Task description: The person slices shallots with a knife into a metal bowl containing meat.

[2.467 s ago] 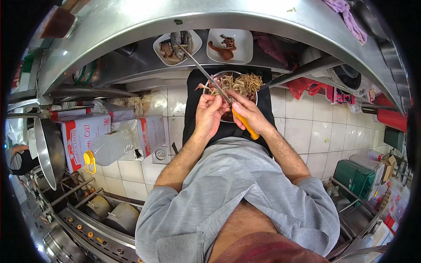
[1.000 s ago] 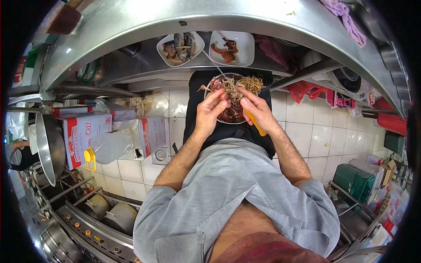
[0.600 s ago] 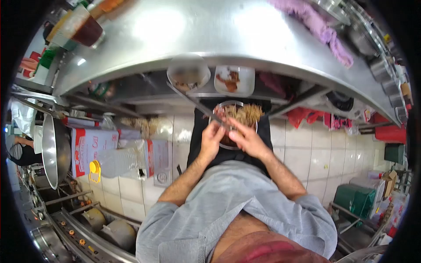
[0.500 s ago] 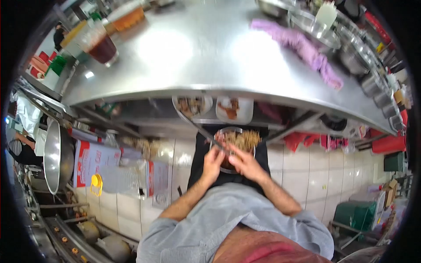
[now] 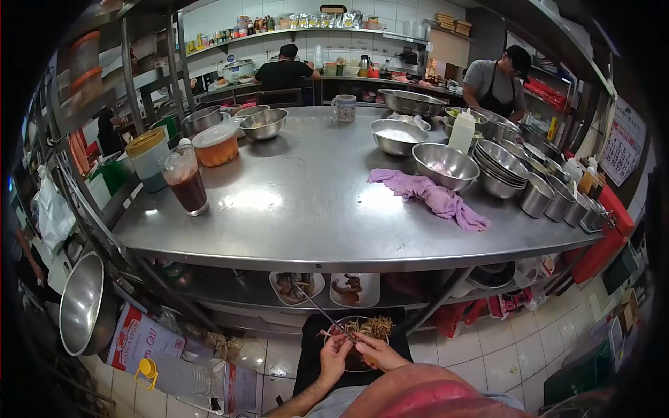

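Observation:
In my lap is a metal bowl holding reddish pieces and a heap of pale brown, stringy roots or stalks (image 5: 377, 326). My right hand (image 5: 378, 353) is closed around a knife, its handle hidden by the fingers. The long thin blade (image 5: 322, 311) slants up and left toward the shelf under the table. My left hand (image 5: 335, 355) is pinched close beside it, over the bowl; what lies between its fingertips is too small to name. Beyond the bowl, two white dishes stand on the lower shelf, the left dish (image 5: 318, 288) with fish-like pieces, the right dish (image 5: 371, 286) with brown pieces.
The steel table (image 5: 300, 209) spans the view ahead, bearing a purple cloth (image 5: 433, 195), metal bowls (image 5: 446, 164) and a glass of dark red liquid (image 5: 187, 184). Two people, one in black (image 5: 284, 71) and one in an apron (image 5: 496, 85), are beyond it. An oil box (image 5: 143, 339) stands lower left.
The view has tilted upward, bringing the tabletop, back shelves and two people into sight. My hands stay together over the bowl, now low in view, with the knife still in my right hand.

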Demonstrator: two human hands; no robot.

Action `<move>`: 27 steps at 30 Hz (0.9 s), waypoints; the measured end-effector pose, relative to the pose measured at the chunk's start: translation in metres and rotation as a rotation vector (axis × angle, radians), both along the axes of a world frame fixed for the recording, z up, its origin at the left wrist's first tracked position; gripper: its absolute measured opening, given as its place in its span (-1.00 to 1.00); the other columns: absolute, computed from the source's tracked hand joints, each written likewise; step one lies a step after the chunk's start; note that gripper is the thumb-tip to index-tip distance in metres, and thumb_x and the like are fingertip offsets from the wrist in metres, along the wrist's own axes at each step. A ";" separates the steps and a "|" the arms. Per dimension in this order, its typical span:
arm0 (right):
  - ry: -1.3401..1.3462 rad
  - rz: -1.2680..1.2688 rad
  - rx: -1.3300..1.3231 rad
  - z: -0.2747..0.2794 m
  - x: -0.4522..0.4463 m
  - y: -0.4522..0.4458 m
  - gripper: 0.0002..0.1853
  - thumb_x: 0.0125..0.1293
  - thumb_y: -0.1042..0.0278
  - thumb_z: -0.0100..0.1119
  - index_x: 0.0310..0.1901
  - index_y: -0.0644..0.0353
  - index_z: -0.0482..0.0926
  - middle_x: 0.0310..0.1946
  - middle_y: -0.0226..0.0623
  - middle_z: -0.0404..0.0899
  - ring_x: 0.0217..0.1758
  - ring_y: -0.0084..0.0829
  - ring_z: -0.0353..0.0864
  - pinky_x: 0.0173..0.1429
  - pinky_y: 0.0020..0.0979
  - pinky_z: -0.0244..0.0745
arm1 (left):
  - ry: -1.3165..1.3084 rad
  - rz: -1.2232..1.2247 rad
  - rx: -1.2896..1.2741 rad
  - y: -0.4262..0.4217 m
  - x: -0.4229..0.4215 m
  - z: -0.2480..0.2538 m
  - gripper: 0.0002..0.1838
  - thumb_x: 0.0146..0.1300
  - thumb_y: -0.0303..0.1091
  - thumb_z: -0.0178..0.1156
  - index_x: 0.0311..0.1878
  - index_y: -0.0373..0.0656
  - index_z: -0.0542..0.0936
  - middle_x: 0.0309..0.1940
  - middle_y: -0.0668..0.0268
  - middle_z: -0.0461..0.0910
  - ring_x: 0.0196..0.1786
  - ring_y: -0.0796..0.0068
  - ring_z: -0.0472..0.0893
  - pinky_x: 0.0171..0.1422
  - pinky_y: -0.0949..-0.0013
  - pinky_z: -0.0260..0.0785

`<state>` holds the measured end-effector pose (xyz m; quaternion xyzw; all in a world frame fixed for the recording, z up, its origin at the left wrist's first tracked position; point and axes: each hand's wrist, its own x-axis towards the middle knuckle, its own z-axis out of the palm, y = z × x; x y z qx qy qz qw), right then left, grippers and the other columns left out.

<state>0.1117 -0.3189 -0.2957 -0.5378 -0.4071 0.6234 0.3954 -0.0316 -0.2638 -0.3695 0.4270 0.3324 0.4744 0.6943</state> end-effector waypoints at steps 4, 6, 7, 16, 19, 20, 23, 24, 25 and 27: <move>0.119 0.020 -0.057 -0.001 0.001 -0.002 -0.39 0.39 -0.02 -0.06 0.38 0.05 0.14 -0.62 -0.49 0.31 -0.62 -0.68 0.29 -0.56 -0.61 0.25 | 0.017 0.012 0.110 -0.003 -0.001 -0.002 -0.78 0.26 -0.47 0.16 -0.07 -0.32 0.45 -0.19 0.26 0.59 -0.13 0.57 0.57 -0.02 0.52 0.42; 0.130 -0.007 -0.052 0.000 -0.001 -0.004 -0.40 0.39 -0.01 -0.06 0.37 0.08 0.15 -0.63 -0.47 0.31 -0.63 -0.67 0.29 -0.58 -0.60 0.24 | 0.063 0.027 0.163 -0.003 -0.001 0.000 -0.77 0.25 -0.48 0.16 -0.06 -0.32 0.44 -0.20 0.25 0.59 -0.14 0.56 0.57 -0.03 0.52 0.42; 0.141 -0.034 -0.047 0.001 -0.003 -0.005 -0.40 0.39 -0.01 -0.06 0.35 0.11 0.17 -0.64 -0.46 0.31 -0.65 -0.67 0.29 -0.59 -0.60 0.24 | 0.064 0.029 0.161 -0.004 -0.001 0.001 -0.77 0.25 -0.48 0.16 -0.06 -0.32 0.44 -0.20 0.25 0.59 -0.14 0.56 0.57 -0.03 0.52 0.42; 0.281 -0.079 -0.093 0.014 -0.003 -0.006 -0.46 0.40 0.02 -0.08 0.30 0.16 0.24 -0.66 -0.47 0.30 -0.68 -0.66 0.28 -0.64 -0.61 0.20 | 0.298 0.069 0.502 -0.008 -0.003 0.010 -0.79 0.21 -0.52 0.18 -0.09 -0.33 0.47 -0.26 0.25 0.62 -0.22 0.53 0.61 -0.11 0.48 0.46; 0.212 -0.102 -0.043 0.014 -0.002 -0.005 -0.46 0.40 0.02 -0.07 0.29 0.16 0.25 -0.65 -0.46 0.31 -0.67 -0.66 0.28 -0.64 -0.61 0.20 | 0.248 0.018 0.380 -0.005 0.001 0.015 -0.82 0.25 -0.57 0.13 -0.08 -0.34 0.46 -0.21 0.26 0.59 -0.13 0.59 0.56 0.00 0.52 0.40; 0.215 -0.102 -0.046 0.013 -0.003 -0.005 -0.46 0.40 0.02 -0.07 0.29 0.16 0.25 -0.65 -0.46 0.31 -0.67 -0.66 0.28 -0.64 -0.61 0.20 | 0.118 -0.010 0.280 -0.003 0.003 0.017 -0.80 0.27 -0.53 0.12 -0.05 -0.34 0.47 -0.20 0.26 0.59 -0.12 0.59 0.55 0.01 0.52 0.40; 0.195 -0.134 -0.012 0.015 -0.002 -0.002 -0.46 0.40 0.04 -0.06 0.29 0.17 0.25 -0.64 -0.45 0.33 -0.66 -0.66 0.30 -0.63 -0.61 0.20 | 0.030 -0.045 0.147 0.004 0.007 0.026 -0.74 0.30 -0.47 0.10 0.03 -0.31 0.47 -0.17 0.28 0.58 -0.10 0.58 0.55 0.00 0.53 0.41; 0.180 -0.158 -0.004 0.020 -0.003 -0.002 -0.46 0.39 0.03 -0.05 0.29 0.17 0.26 -0.63 -0.46 0.33 -0.66 -0.67 0.30 -0.63 -0.61 0.20 | 0.069 -0.054 0.112 0.004 0.007 0.027 -0.71 0.32 -0.43 0.10 0.09 -0.29 0.47 -0.15 0.29 0.57 -0.09 0.57 0.55 -0.02 0.52 0.42; 0.165 -0.183 0.004 0.022 -0.004 -0.002 -0.46 0.39 0.03 -0.03 0.28 0.16 0.28 -0.63 -0.47 0.34 -0.65 -0.68 0.30 -0.62 -0.62 0.20 | 0.071 -0.054 0.109 0.005 0.007 0.023 -0.71 0.32 -0.43 0.10 0.09 -0.29 0.47 -0.15 0.29 0.57 -0.09 0.57 0.55 -0.02 0.52 0.42; 0.088 -0.201 0.032 0.011 -0.007 -0.001 -0.50 0.39 0.06 -0.02 0.26 0.15 0.31 -0.61 -0.47 0.34 -0.64 -0.67 0.31 -0.61 -0.61 0.19 | 0.055 -0.092 0.043 0.009 0.006 0.016 -0.61 0.30 -0.43 0.13 0.18 -0.31 0.41 -0.10 0.26 0.55 -0.09 0.55 0.55 0.01 0.52 0.42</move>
